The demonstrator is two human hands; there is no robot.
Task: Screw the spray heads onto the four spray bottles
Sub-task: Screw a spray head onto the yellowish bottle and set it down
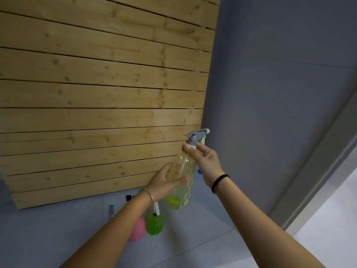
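Gripping yellow bottle (182,182) (left hand (164,182) below, right hand (204,159) at collar)

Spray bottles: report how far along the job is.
Done: nothing confirmed. In hand: the left hand holds the yellow bottle while the right hand grips the collar under its grey spray head. Left: the green bottle and pink bottle below, heads partly hidden; a fourth isn't clearly visible.

Yellow clear bottle (183,182) held up off the floor, near upright, grey spray head (196,135) seated on its neck, nozzle pointing right. Green bottle (154,224) and pink bottle (137,230) lie side by side on the floor below, touching.
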